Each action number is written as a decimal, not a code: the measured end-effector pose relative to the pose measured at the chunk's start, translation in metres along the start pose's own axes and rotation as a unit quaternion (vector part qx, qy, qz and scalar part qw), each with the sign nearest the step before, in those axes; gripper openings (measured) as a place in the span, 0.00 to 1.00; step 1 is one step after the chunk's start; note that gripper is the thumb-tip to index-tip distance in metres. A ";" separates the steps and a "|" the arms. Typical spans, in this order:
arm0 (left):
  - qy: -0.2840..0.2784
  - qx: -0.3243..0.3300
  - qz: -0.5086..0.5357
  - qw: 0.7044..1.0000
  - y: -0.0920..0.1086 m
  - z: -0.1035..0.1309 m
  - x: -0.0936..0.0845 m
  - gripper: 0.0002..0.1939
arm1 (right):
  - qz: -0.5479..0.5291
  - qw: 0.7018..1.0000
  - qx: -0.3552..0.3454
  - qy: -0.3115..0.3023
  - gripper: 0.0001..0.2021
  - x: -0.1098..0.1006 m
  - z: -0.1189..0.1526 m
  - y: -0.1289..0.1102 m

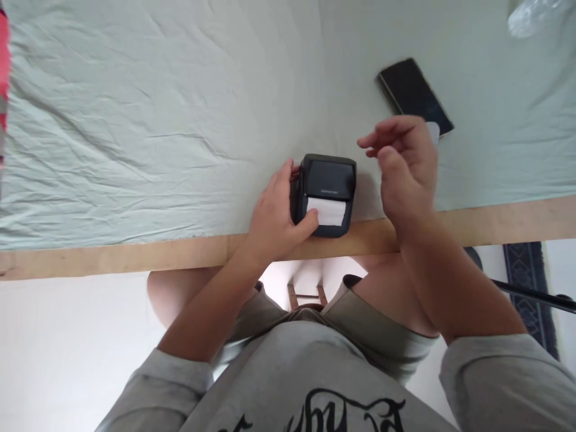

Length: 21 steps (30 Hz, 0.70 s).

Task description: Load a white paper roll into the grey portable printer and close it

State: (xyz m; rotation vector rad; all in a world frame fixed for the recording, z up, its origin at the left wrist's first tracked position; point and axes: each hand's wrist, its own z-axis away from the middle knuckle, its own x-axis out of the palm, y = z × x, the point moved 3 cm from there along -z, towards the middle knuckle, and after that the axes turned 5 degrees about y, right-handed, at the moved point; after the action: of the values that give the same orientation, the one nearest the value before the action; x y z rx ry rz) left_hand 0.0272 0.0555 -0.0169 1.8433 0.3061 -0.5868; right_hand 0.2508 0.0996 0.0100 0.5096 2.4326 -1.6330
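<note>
Close to the table's front edge sits a small black printer (329, 177) with a strip of white paper (330, 212) lying across its front. My left hand (281, 213) grips the printer's left side, the thumb resting on the paper's left end and the fingers partly hidden along the casing. Raised to the right of the printer, my right hand (407, 165) touches nothing that I can see; its fingers are loosely curled, with the thumb apart from them. A small white piece (433, 131) shows behind that hand, mostly covered, so I cannot tell what it lies on.
A black phone-like slab (414, 93) lies beyond my right hand. Clear crumpled plastic (533, 17) is at the far right. Wrinkled pale green cloth (157, 120) covers the table up to its wooden front edge (112, 255). Something red (3, 66) shows at the far left.
</note>
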 end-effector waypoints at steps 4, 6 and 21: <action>-0.002 0.017 -0.001 1.000 0.006 0.000 -0.002 0.38 | 0.017 0.994 0.018 -0.107 0.19 0.005 0.010 -0.001; -0.009 0.029 0.001 1.000 0.009 -0.001 -0.003 0.30 | 0.015 0.988 0.031 -0.151 0.19 0.008 0.011 -0.001; -0.046 -0.002 -0.097 0.994 0.021 0.002 -0.006 0.45 | 0.039 0.971 0.070 -0.226 0.26 0.002 0.009 -0.004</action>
State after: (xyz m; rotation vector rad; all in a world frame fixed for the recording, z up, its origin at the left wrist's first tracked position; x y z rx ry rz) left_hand 0.0317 0.0467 0.0021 1.7880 0.4271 -0.8026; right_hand 0.2472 0.0900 0.0092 0.2142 1.9559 -1.6779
